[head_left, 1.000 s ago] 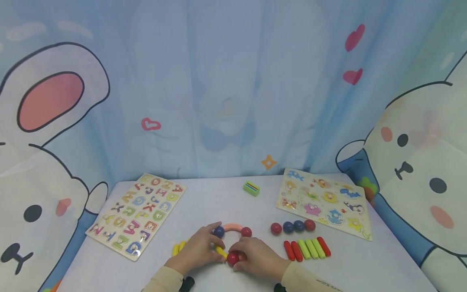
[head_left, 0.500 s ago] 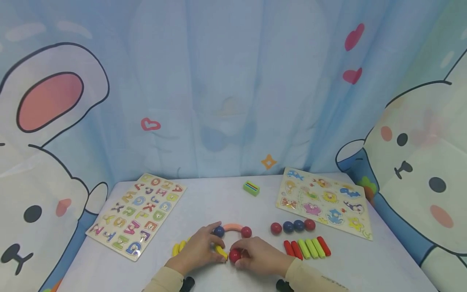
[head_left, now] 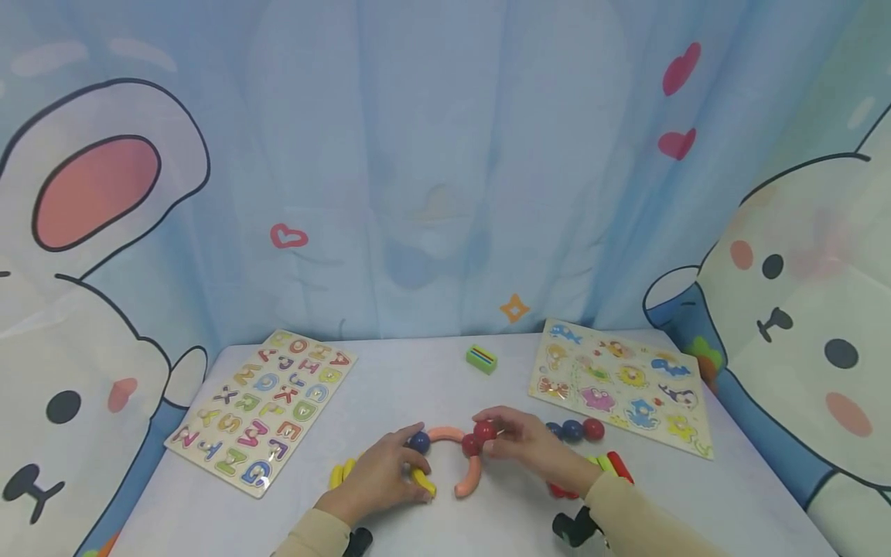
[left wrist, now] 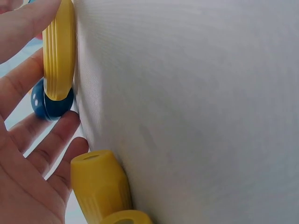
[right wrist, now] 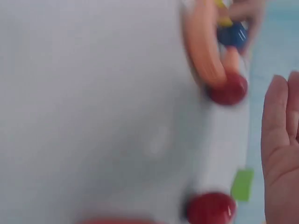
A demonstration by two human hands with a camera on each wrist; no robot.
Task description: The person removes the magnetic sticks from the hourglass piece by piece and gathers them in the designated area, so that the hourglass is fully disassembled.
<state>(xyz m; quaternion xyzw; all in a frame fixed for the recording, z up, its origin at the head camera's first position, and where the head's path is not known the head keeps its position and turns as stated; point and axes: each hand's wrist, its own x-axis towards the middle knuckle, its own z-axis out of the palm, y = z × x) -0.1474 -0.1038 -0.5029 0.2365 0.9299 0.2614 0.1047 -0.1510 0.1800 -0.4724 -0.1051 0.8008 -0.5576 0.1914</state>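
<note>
My left hand (head_left: 385,468) pinches a yellow curved stick (head_left: 422,481) between thumb and fingers; in the left wrist view the stick (left wrist: 60,56) stands before a blue ball (left wrist: 49,102). That blue ball (head_left: 419,442) joins one end of an orange arc (head_left: 445,434); a red ball (head_left: 470,445) sits at the arc's other end, with a second orange curved stick (head_left: 469,478) running toward me from it. My right hand (head_left: 532,445) holds another red ball (head_left: 486,430) with its fingertips, overlapping the joined red ball in the head view. The right wrist view is blurred and shows my right hand's palm (right wrist: 282,144).
Right of the arc lie blue balls (head_left: 572,431), a red ball (head_left: 594,429), and red and green sticks (head_left: 618,466), partly covered by my right arm. Several yellow sticks (head_left: 337,475) lie left. Behind are a letter board (head_left: 261,410), an animal board (head_left: 619,387) and a green block (head_left: 481,359).
My right hand has lifted its red ball away from the yellow stick's end and carried it up and right, uncovering the second orange stick. My left hand has stayed in place.
</note>
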